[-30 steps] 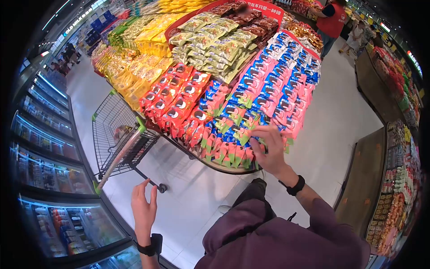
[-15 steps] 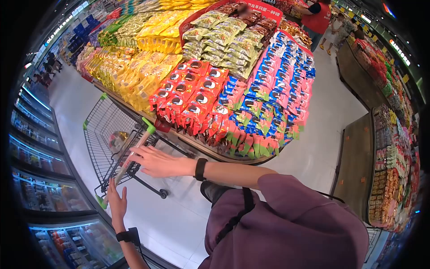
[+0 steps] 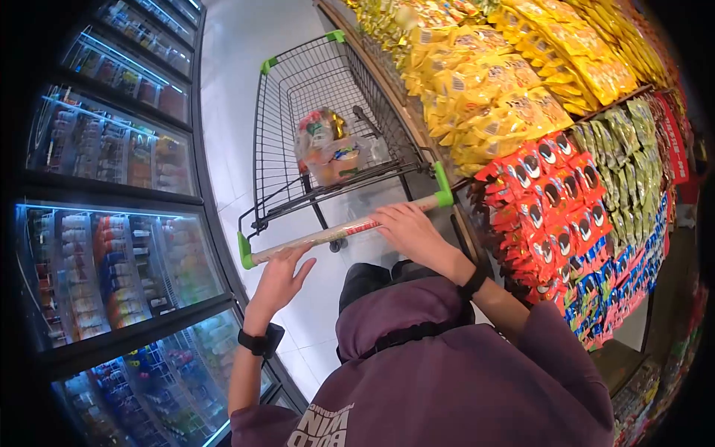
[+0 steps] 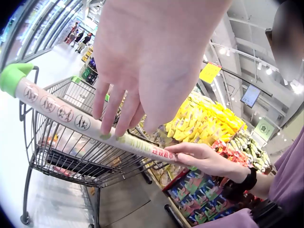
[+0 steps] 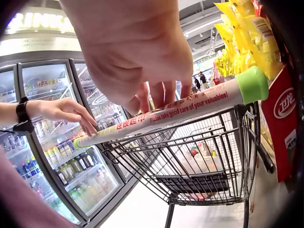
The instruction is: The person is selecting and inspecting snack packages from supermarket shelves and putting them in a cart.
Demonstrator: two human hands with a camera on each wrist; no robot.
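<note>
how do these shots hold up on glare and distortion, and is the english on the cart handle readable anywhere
Head: heavy fisheye, black corners, fridge doors bowed; left wrist: floor at the left edge washed out to white; right wrist: overhead sign blown out, but the English on the cart handle is readable.

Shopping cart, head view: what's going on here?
A person stands behind a shopping cart with both hands at its handle. The right hand rests over the bar right of its middle; the left hand rests nearer the left end, fingers fairly straight. Some packaged goods sit in the basket. Glass-door coolers line the left side; yellow packets and red packets are stacked on the right.
</note>
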